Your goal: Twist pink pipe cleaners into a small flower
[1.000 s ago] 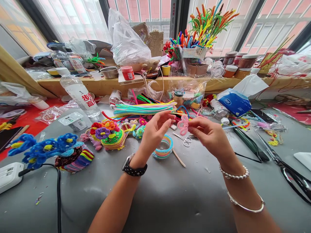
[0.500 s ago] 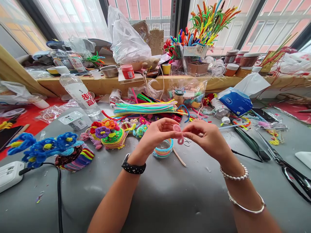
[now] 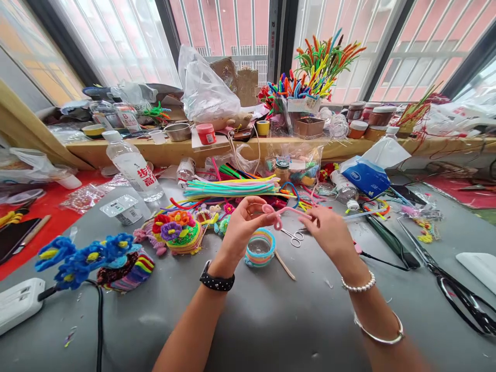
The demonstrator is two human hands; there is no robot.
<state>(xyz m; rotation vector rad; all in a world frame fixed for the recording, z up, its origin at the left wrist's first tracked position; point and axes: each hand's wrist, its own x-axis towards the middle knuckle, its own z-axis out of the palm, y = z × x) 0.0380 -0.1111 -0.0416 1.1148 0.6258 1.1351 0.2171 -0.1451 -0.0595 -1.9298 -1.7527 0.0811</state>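
Observation:
A pink pipe cleaner (image 3: 278, 223) is bent into small loops at its left end, with a straight length running to the right. My left hand (image 3: 248, 222) pinches it beside the loops. The straight part is gripped between the fingertips of my right hand (image 3: 327, 232). Below the hands stands a round ring-shaped cup (image 3: 260, 261) wound in blue and orange pipe cleaner. Small scissors (image 3: 294, 237) lie just behind it, and a pale beige stick (image 3: 285, 266) rests at its right.
A pile of pipe cleaners (image 3: 232, 187) lies behind the hands. Blue fuzzy flowers (image 3: 87, 256) and a flower-topped pot (image 3: 182, 240) are at left, near a water bottle (image 3: 134, 168). Large black scissors (image 3: 461, 294) and a tissue pack (image 3: 366, 175) lie at right.
My right hand has moved right, away from my left, and a straight length of pink pipe cleaner now shows between them. The view has tilted up slightly.

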